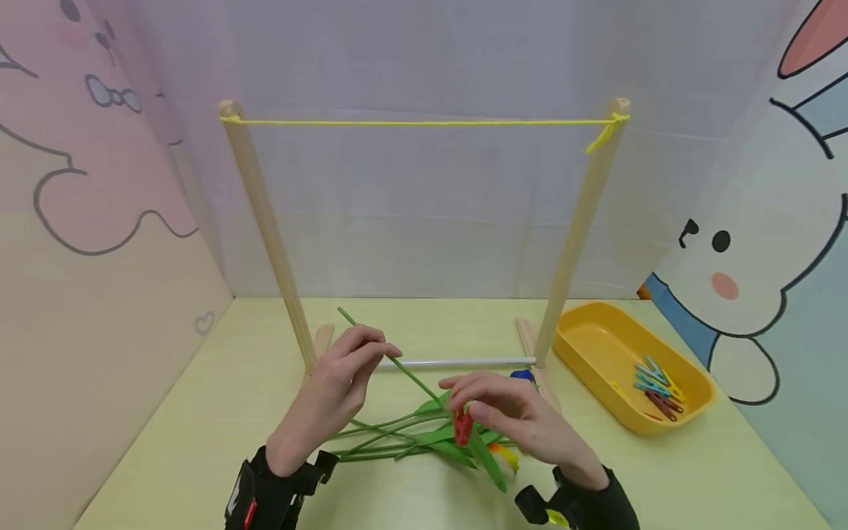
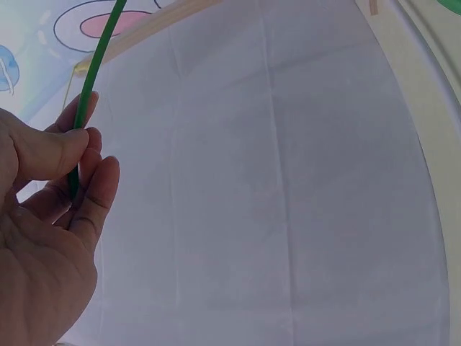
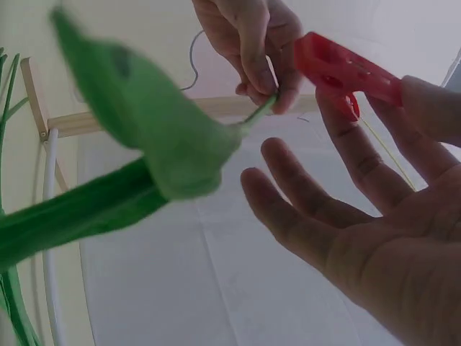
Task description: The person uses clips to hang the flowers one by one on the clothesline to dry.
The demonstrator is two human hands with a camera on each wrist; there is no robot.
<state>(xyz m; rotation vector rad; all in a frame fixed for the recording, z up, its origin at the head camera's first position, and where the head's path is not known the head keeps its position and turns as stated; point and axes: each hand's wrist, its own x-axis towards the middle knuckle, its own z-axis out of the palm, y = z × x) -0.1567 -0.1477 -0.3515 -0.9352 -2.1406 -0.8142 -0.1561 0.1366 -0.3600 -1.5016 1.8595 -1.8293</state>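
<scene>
My left hand (image 1: pixel 341 375) pinches a green flower stem (image 1: pixel 416 378) between thumb and fingers, near its bare end. The stem slants down to the right toward broad green leaves (image 3: pixel 180 137), and its bloom cannot be made out. Between thumb and fingertips, my right hand (image 1: pixel 520 416) holds a red clothespin (image 3: pixel 346 68), close to the leaves but apart from them in the right wrist view. Below both hands lies a bunch of tulips (image 1: pixel 377 449) on the table, with a yellow-orange bloom (image 1: pixel 505 456) showing.
A yellow cord (image 1: pixel 411 123) is strung between two wooden posts (image 1: pixel 268 228) joined low down by a white rod (image 1: pixel 464 362). On the right stands a yellow tray (image 1: pixel 586 368) with several clothespins (image 1: pixel 652 379). Something blue (image 1: pixel 522 375) lies by the right post's foot.
</scene>
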